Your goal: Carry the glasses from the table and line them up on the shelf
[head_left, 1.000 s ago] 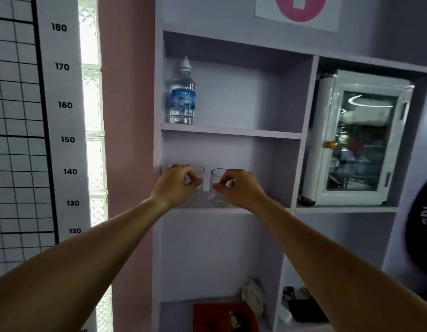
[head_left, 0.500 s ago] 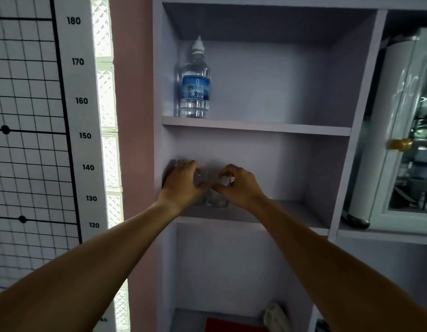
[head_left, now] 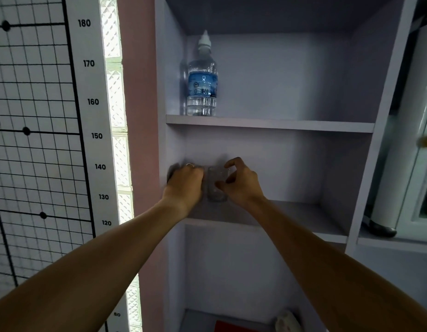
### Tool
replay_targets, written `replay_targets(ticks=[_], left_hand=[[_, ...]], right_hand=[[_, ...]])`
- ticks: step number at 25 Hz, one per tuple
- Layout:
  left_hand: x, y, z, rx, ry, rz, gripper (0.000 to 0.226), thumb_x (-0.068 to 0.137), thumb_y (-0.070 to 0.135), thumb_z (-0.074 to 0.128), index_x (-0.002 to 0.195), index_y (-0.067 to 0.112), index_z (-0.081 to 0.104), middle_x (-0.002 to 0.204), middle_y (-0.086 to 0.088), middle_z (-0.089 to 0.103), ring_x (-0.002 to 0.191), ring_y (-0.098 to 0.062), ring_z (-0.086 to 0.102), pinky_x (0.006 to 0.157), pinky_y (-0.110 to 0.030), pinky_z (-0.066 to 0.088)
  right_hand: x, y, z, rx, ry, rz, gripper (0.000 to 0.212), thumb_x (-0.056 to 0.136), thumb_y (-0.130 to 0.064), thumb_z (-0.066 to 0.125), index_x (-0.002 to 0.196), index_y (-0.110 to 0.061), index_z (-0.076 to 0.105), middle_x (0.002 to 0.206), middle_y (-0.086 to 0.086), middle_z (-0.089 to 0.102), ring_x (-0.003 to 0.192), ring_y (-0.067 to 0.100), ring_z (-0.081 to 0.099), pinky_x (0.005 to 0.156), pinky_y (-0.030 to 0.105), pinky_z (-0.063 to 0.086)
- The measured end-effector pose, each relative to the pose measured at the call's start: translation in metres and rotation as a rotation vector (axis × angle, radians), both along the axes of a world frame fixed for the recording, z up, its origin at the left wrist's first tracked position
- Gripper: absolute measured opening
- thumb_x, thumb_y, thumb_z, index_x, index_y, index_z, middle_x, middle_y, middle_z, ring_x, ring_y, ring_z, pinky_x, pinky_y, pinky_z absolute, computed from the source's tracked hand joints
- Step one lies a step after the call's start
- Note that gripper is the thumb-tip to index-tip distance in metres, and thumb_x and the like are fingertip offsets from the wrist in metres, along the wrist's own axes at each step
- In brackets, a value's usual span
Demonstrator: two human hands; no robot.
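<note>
- A pale lilac shelf unit (head_left: 267,125) stands against a pink wall, with a height chart (head_left: 93,101) and a black wire grid (head_left: 33,116) to its left and glass blocks between the chart and the wall.
- On the upper shelf board a water bottle (head_left: 203,77) with a blue label stands upright near the left side wall.
- At the right edge, in the next compartment, part of a white appliance (head_left: 399,140) with a glass door is in view.
- Both bare forearms reach into the middle compartment, toward its left rear corner.
- The left hand (head_left: 183,185) is curled shut around a glass, of which only a bit of rim (head_left: 190,165) shows above the knuckles; it sits close to the left side wall.
- The right hand (head_left: 241,183) is clamped on a second glass (head_left: 216,185), thumb in front and fingers over the rim.
- This second glass stands upright on the middle shelf board (head_left: 291,212), just beside the left hand; whether the two glasses touch cannot be told.
- Far below, a red object (head_left: 234,327) and a pale object (head_left: 288,321) lie on the lowest board.
</note>
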State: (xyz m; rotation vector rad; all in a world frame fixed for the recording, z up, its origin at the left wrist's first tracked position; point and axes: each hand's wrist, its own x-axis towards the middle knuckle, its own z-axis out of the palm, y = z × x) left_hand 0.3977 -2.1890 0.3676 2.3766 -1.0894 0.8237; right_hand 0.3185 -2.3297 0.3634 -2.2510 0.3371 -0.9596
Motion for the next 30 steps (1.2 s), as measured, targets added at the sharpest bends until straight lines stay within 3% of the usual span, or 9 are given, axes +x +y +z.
replay_targets(ticks=[5, 9, 13, 16, 19, 23, 26, 30], left_hand=[[0.004, -0.004, -0.009, 0.162, 0.006, 0.118, 0.029, 0.092, 0.004, 0.050, 0.113, 0.003, 0.070, 0.117, -0.018, 0.070, 0.105, -0.032, 0.066, 0.095, -0.039, 0.053], [-0.002, 0.000, -0.015, 0.188, 0.071, 0.116, 0.026, 0.090, 0.018, 0.054, 0.104, 0.007, 0.073, 0.109, -0.014, 0.073, 0.102, -0.031, 0.067, 0.093, -0.039, 0.052], [-0.023, 0.025, -0.015, 0.058, 0.156, 0.019, 0.021, 0.086, 0.025, 0.063, 0.077, 0.007, 0.069, 0.087, -0.014, 0.075, 0.083, -0.032, 0.069, 0.068, -0.027, 0.045], [-0.035, 0.071, -0.010, -0.058, 0.234, -0.023, 0.013, 0.081, 0.027, 0.070, 0.083, 0.015, 0.076, 0.084, -0.004, 0.077, 0.081, -0.024, 0.070, 0.071, -0.030, 0.053], [-0.037, 0.146, -0.011, -0.028, 0.306, 0.066, 0.011, 0.081, 0.037, 0.072, 0.086, 0.027, 0.074, 0.077, 0.012, 0.070, 0.075, -0.010, 0.068, 0.069, -0.026, 0.052], [-0.052, 0.298, -0.018, -0.037, 0.368, 0.347, 0.014, 0.079, 0.046, 0.073, 0.075, 0.038, 0.063, 0.075, 0.018, 0.066, 0.069, 0.000, 0.064, 0.055, -0.018, 0.043], [-0.095, 0.437, -0.022, -0.073, 0.419, 0.542, 0.014, 0.077, 0.048, 0.073, 0.072, 0.037, 0.065, 0.074, 0.016, 0.068, 0.064, 0.000, 0.064, 0.054, -0.019, 0.044], [-0.174, 0.597, -0.036, -0.064, 0.465, 0.739, 0.009, 0.082, 0.036, 0.073, 0.083, 0.027, 0.073, 0.089, 0.004, 0.075, 0.075, -0.010, 0.065, 0.066, -0.023, 0.046]], right_hand=[[0.001, 0.000, -0.004, -0.023, 0.041, 0.034, 0.042, 0.080, -0.003, 0.070, 0.114, -0.021, 0.053, 0.087, 0.005, 0.069, 0.074, 0.012, 0.063, 0.050, 0.007, 0.042], [-0.008, 0.001, -0.007, 0.000, 0.043, 0.080, 0.041, 0.079, -0.003, 0.067, 0.113, -0.023, 0.055, 0.084, -0.002, 0.066, 0.076, 0.012, 0.063, 0.054, 0.012, 0.047], [-0.012, 0.014, -0.017, -0.020, 0.021, 0.117, 0.031, 0.080, -0.003, 0.064, 0.104, -0.021, 0.062, 0.078, -0.004, 0.067, 0.076, 0.015, 0.065, 0.062, 0.019, 0.051], [-0.008, 0.042, -0.022, -0.046, 0.008, 0.200, 0.018, 0.079, -0.014, 0.072, 0.095, -0.020, 0.069, 0.075, -0.010, 0.067, 0.073, 0.008, 0.064, 0.064, 0.017, 0.050], [-0.002, 0.096, -0.022, -0.074, -0.002, 0.337, 0.013, 0.077, -0.020, 0.078, 0.084, -0.027, 0.068, 0.071, -0.013, 0.068, 0.064, -0.001, 0.064, 0.056, 0.013, 0.051], [0.006, 0.221, -0.022, -0.212, 0.075, 0.609, 0.014, 0.074, -0.032, 0.078, 0.082, -0.035, 0.066, 0.071, -0.014, 0.067, 0.062, 0.000, 0.062, 0.060, 0.020, 0.049], [0.000, 0.352, -0.025, -0.252, 0.115, 0.803, 0.014, 0.075, -0.038, 0.076, 0.085, -0.036, 0.067, 0.078, -0.013, 0.068, 0.071, 0.002, 0.064, 0.064, 0.021, 0.049], [-0.031, 0.519, -0.034, -0.312, 0.228, 1.010, 0.009, 0.075, -0.037, 0.075, 0.080, -0.035, 0.068, 0.076, -0.014, 0.066, 0.073, 0.003, 0.062, 0.061, 0.017, 0.045]])
